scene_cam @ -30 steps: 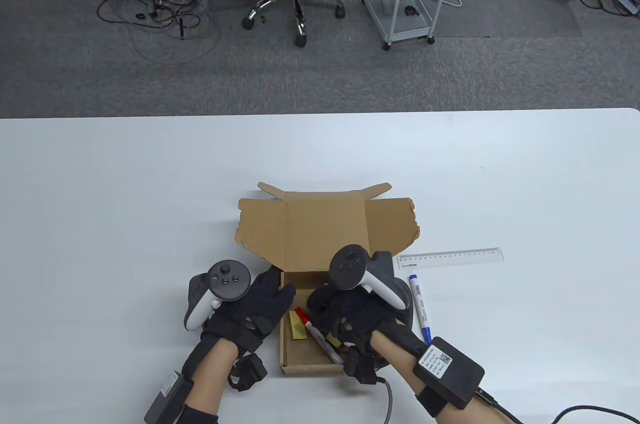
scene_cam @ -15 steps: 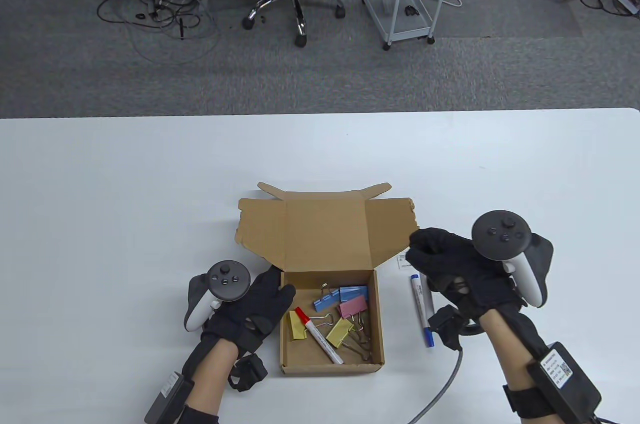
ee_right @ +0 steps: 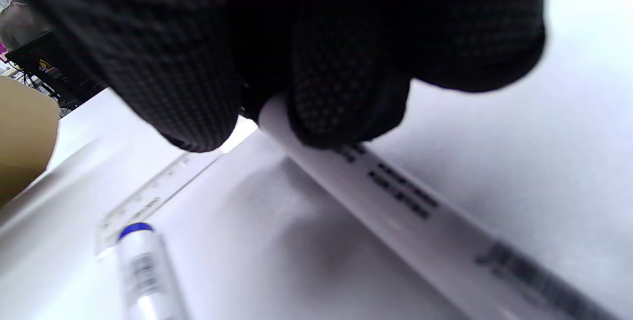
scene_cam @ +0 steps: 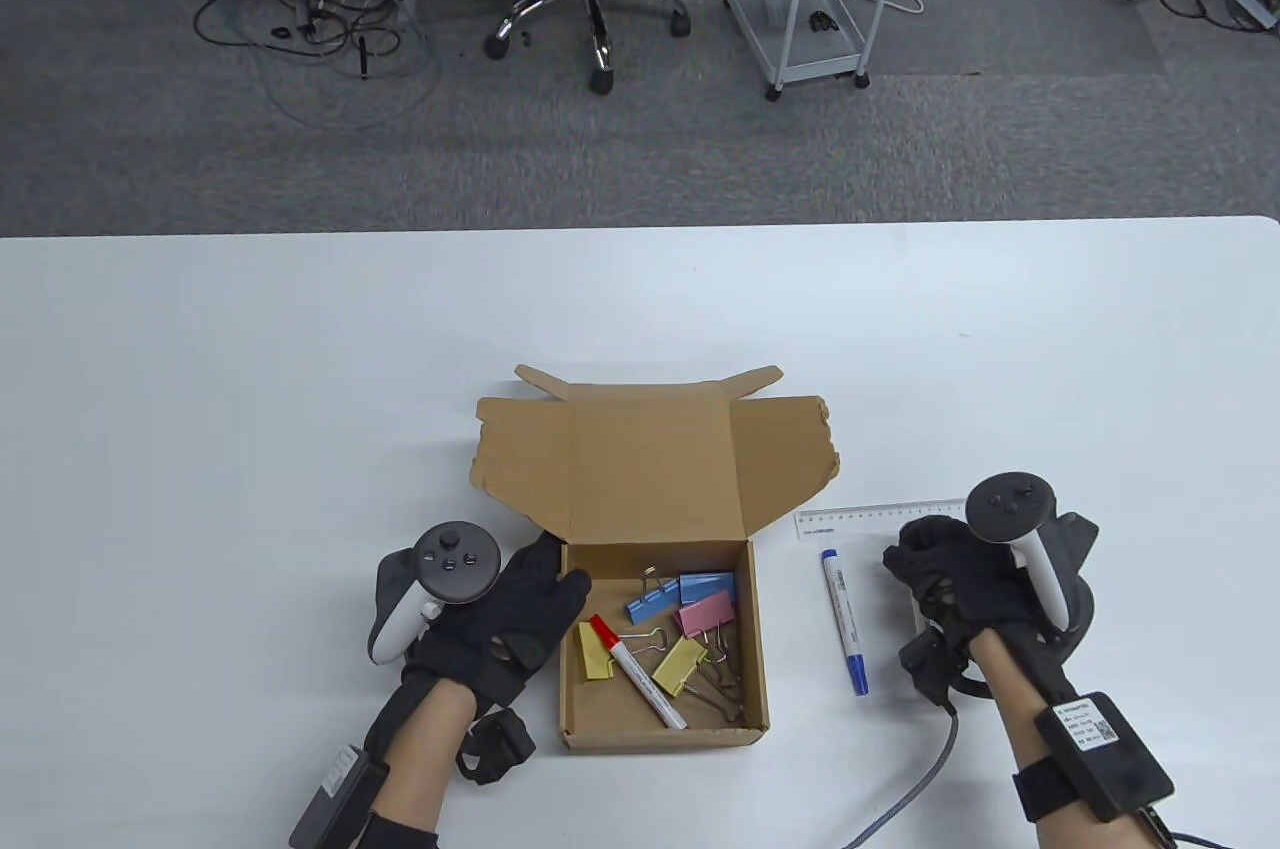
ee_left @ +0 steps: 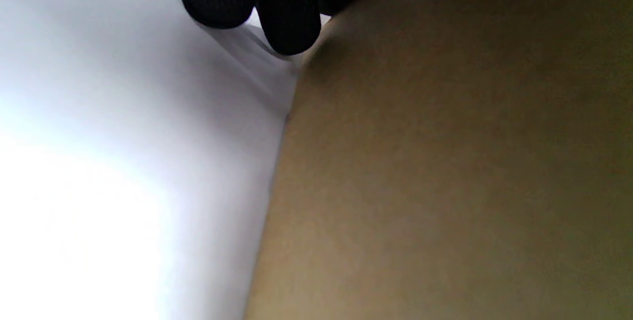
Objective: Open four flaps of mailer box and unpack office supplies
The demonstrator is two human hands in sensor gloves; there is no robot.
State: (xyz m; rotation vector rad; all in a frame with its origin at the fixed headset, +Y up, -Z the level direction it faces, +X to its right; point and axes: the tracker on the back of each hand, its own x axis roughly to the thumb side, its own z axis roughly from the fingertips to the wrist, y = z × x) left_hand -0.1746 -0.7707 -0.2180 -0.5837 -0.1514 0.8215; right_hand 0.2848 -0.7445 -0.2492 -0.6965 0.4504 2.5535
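Observation:
The brown mailer box [scene_cam: 745, 649] lies open mid-table, flaps [scene_cam: 650, 469] spread out behind it. Inside are a red-capped marker [scene_cam: 637, 671], blue [scene_cam: 655, 601], pink [scene_cam: 706, 611] and yellow binder clips [scene_cam: 680, 664], and a yellow pad [scene_cam: 592, 651]. My left hand [scene_cam: 555, 569] rests against the box's left wall, thumb at the rim; its fingertips [ee_left: 289, 28] touch the cardboard [ee_left: 445, 161]. My right hand [scene_cam: 915, 569] is low over the table, right of the box. Its fingers [ee_right: 341, 97] pinch a white marker barrel with black print [ee_right: 395, 196].
A blue-capped marker [scene_cam: 845, 619] lies on the table between the box and my right hand; it also shows in the right wrist view [ee_right: 143, 260]. A clear ruler [scene_cam: 870, 519] lies just behind it. The table's far edge [scene_cam: 640, 229] borders a floor with a chair and a cart.
My right hand came out of the box, swung right above the ruler, then dropped to the table beside the blue marker. The left hand and box stayed put.

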